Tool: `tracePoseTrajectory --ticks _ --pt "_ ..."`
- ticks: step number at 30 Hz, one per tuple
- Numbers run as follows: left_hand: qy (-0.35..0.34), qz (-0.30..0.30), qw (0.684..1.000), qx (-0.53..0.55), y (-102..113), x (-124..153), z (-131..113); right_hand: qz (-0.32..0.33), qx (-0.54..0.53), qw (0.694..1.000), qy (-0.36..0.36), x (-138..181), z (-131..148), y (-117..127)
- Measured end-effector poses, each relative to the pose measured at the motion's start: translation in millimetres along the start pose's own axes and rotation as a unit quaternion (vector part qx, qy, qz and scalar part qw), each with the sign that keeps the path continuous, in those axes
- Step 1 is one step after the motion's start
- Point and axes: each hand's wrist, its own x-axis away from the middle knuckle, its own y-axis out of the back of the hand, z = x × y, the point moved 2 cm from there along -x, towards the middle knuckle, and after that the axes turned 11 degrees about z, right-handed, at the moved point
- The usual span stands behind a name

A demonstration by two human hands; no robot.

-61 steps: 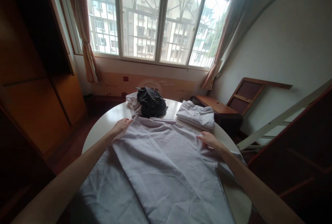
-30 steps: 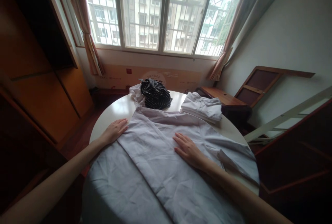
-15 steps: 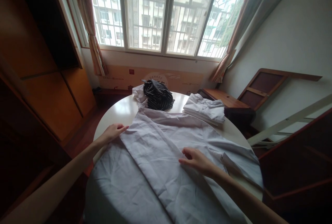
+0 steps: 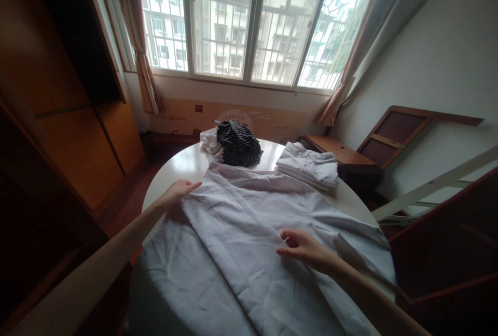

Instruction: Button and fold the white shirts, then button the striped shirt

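A large white shirt [image 4: 241,232], creased in places, lies spread over a round white table [image 4: 171,170] and hangs past its near edge. At the shirt's upper left edge, my left hand [image 4: 179,194] has its fingers together, pinching the cloth at the fold. Lower and to the right, my right hand [image 4: 305,249] hovers at or just above the long front edge of the shirt. Its thumb and curled forefinger are apart, with a gap between them. Whether its other fingers touch the cloth is hidden.
Behind the shirt sits a bundled black striped cloth [image 4: 239,144] beside a crumpled pale cloth [image 4: 211,145]. A stack of folded white clothes [image 4: 307,164] lies at the table's back right. A wooden chest [image 4: 334,150] stands beyond it, and orange cabinets [image 4: 109,144] are at left.
My right hand has shifted slightly right and down over the shirt. My left hand has moved a little inward and up along its edge. The view has shifted slightly.
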Motion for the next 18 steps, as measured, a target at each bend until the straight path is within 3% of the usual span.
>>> tracePoseTrajectory --ticks 6,14,18 --pt "-0.038 -0.042 0.998 -0.008 -6.7 -13.9 -12.7 -0.032 0.035 0.999 -0.012 -3.2 -4.7 0.3" --pt "-0.106 -0.039 0.993 0.015 -0.1 -23.4 3.4 0.025 0.077 0.997 0.004 6.8 4.0 -3.2" --pt "-0.125 -0.054 0.991 -0.013 -0.1 -20.7 0.2 0.010 0.055 0.998 0.001 8.8 6.0 -3.9"
